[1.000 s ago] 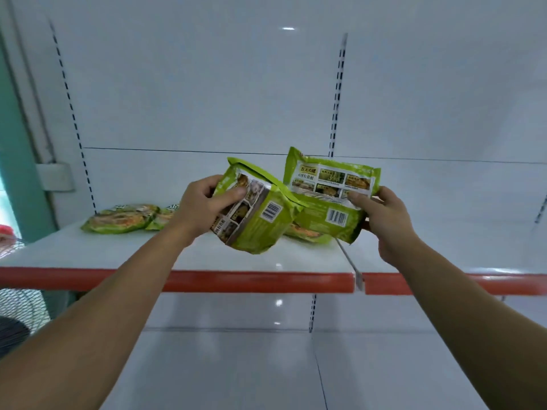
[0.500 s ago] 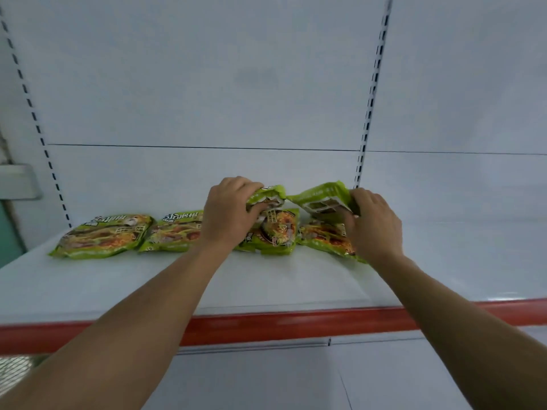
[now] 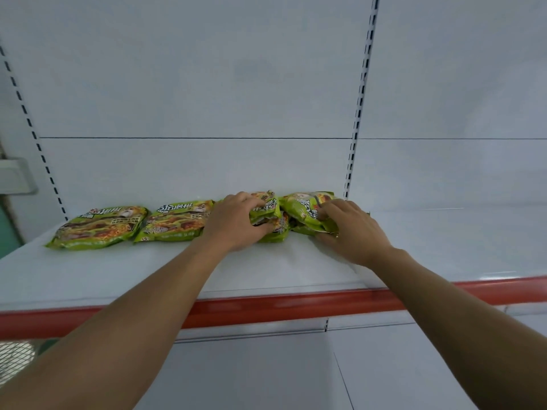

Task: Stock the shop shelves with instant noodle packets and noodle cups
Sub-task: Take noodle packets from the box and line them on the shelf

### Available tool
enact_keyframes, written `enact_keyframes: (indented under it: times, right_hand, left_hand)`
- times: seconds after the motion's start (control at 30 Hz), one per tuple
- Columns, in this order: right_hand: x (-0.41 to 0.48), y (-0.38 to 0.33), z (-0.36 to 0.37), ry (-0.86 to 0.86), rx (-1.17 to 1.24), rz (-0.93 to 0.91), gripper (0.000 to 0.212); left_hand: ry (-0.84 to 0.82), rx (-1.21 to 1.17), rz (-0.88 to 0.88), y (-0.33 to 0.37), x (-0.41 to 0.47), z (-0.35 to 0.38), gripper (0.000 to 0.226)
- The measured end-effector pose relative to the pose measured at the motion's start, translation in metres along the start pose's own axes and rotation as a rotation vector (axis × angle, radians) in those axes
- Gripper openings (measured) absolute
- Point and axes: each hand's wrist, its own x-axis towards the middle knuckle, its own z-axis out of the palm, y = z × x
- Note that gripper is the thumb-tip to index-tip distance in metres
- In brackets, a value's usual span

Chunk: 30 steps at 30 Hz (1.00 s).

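Green instant noodle packets lie in a row at the back of a white shelf (image 3: 148, 270) with a red front strip. Two lie flat at the left: one packet (image 3: 100, 226) and its neighbour (image 3: 177, 221). My left hand (image 3: 236, 223) grips a packet (image 3: 266, 210) resting on top of another packet (image 3: 276, 229). My right hand (image 3: 352, 229) holds a packet (image 3: 305, 210) lying on top of a further one, by the shelf's upright. Both held packets touch the ones beneath. No noodle cups are in view.
A slotted upright (image 3: 356, 113) divides the white back panel; another slotted upright (image 3: 29, 125) runs at the left. The shelf continues to the right (image 3: 458, 238) of the upright. A wire mesh object (image 3: 14, 359) shows at the lower left.
Both hands have carried their packets from in front of the shelf down onto the packets at the back. The packets, back side up before, now show their printed fronts. The view moved closer.
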Motion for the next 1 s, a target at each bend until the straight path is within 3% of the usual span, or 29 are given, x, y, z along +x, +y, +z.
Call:
enact_keyframes:
  times: [0.2,0.33,0.47,0.63,0.83,1.0]
  right_hand:
    - [-0.013,0.005,-0.024,0.078,0.060,0.160,0.029]
    - [-0.034,0.022,-0.046,0.054,0.084,0.273,0.030]
    - [-0.066,0.044,-0.071,0.028,0.087,0.366,0.031]
    - [-0.119,0.074,-0.098,0.001,0.100,0.514,0.031]
    - [-0.202,0.123,-0.107,-0.008,0.119,0.661,0.021]
    - [-0.277,0.160,-0.080,-0.133,0.126,0.781,0.031]
  left_hand:
    - [0.053,-0.168,-0.052,0.045,-0.013,-0.015,0.043]
    - [0.127,-0.208,-0.058,0.083,-0.025,-0.023,0.032]
    - [0.094,-0.329,-0.065,0.131,-0.042,-0.028,0.016]
    - [-0.054,-0.377,0.026,0.218,-0.079,-0.019,0.006]
    - [-0.330,-0.371,0.115,0.296,-0.139,0.036,0.012]
    - [-0.572,-0.294,0.090,0.323,-0.192,0.103,0.022]
